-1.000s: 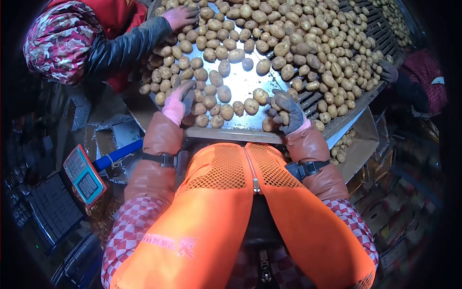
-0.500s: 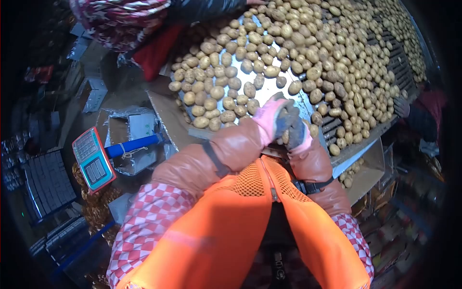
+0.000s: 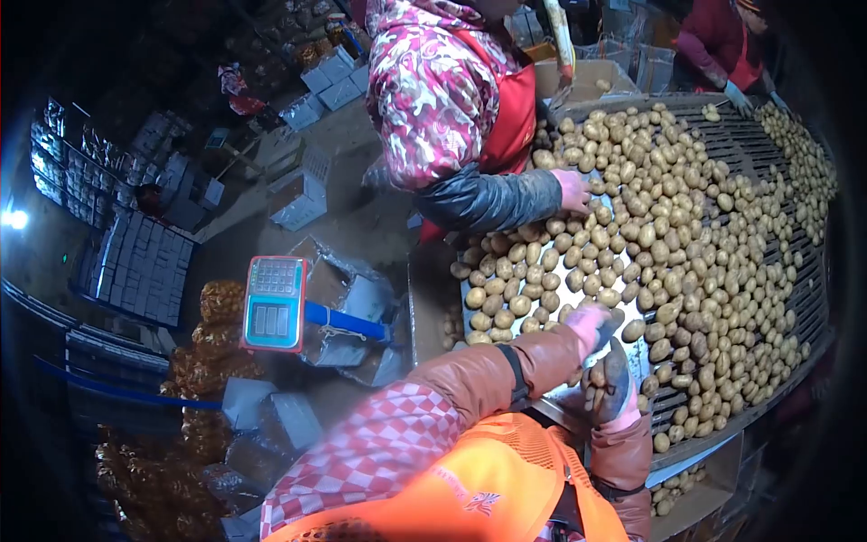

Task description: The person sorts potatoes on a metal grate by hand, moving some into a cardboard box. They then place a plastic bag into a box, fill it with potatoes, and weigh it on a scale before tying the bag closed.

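Observation:
My left hand (image 3: 593, 327), in a pink glove with grey fingers, reaches over loose potatoes (image 3: 540, 280) at the near end of a pale metal sorting surface (image 3: 572, 298). Its fingers stretch to the right, close to a single potato (image 3: 635, 330); what lies beneath them is hidden. Just nearer to me, my right hand (image 3: 616, 384), gloved alike, is curled with tan, potato-like shapes (image 3: 594, 387) against its fingers. Their outlines are partly lost in the glove.
Opposite, a person in a red apron rests a pink-gloved hand (image 3: 573, 191) on the potatoes. Another person (image 3: 727, 54) works at the far end. A scale display (image 3: 274, 303) on a blue post stands left. A cardboard box (image 3: 700, 497) with potatoes is below right.
My view has swung up and left, so the hands appear lower right. They have moved apart, the left hand over the surface. The person opposite now shows more fully.

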Demonstrator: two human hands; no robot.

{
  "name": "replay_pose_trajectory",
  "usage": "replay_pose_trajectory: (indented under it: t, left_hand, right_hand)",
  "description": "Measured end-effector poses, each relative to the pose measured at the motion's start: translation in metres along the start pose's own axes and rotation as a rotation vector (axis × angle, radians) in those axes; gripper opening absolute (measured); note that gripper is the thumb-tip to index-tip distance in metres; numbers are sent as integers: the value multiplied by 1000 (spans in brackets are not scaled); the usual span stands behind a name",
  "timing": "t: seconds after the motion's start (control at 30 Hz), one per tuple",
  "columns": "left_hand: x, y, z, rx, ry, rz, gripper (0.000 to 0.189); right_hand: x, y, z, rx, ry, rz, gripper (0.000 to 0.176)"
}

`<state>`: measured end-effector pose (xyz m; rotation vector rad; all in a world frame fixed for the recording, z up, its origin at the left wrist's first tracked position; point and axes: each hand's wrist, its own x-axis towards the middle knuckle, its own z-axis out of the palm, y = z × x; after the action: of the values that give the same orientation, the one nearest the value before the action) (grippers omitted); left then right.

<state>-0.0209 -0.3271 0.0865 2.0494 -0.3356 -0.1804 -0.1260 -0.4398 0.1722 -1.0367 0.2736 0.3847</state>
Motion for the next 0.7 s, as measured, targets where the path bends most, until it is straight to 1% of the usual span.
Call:
replay_pose_trajectory:
  t: [0.03,0.07,0.1,0.13,0.17,0.2,0.27,0.3,0.33,0.37,0.4,0.43,0.47,0.53,0.6,0.63,0.67,0.7]
  left_hand:
    - [9,0,-14,166,81,137,30]
    - [20,19,-41,444,28,85,36]
    - [30,17,-55,544,55,154,37]
    - [43,-4,-54,761,120,205,32]
    - [60,-3,-69,955,-124,-35,59]
    - [54,-12,-78,915,-50,-77,55]
    - [46,-37,-96,821,103,-151,53]
    - [40,-40,-96,771,-25,-225,58]
    - [35,-45,-95,722,-150,-303,63]
    - [7,-39,-89,781,-28,-65,69]
    - [-11,-25,-89,859,-184,9,68]
    - [-26,-30,-92,770,-276,58,66]
    - [-39,-22,-93,824,-304,16,66]
    - [-53,-21,-109,766,-255,-29,62]
    - [-58,-65,-117,783,-182,64,57]
    - [-62,-79,-115,843,-126,60,53]
    - [-61,-61,-110,906,-45,86,49]
    - [-57,-86,-108,730,29,74,42]
  right_hand:
    - [17,10,-25,82,58,71,46]
    - [33,20,-47,165,122,151,41]
    - [31,6,-44,208,99,125,26]
    - [26,-13,-22,119,308,172,26]
    - [34,-7,-34,127,259,104,26]
    - [44,12,-61,132,232,41,31]
    - [44,46,-99,-391,117,-248,49]
    - [38,37,-87,-624,114,-412,61]
    - [16,30,-80,-689,199,-298,56]
    - [4,45,-90,-705,178,-438,53]
    - [2,57,-100,-716,137,-614,49]
    - [-15,48,-95,-601,199,-299,45]
    - [-18,48,-103,-453,165,-230,43]
    - [-25,48,-117,-154,132,-87,41]
    - [-34,42,-121,392,244,186,45]
    - [-33,33,-115,477,298,205,47]
    - [-36,31,-117,492,322,196,47]
    - [-41,31,-119,502,291,184,48]
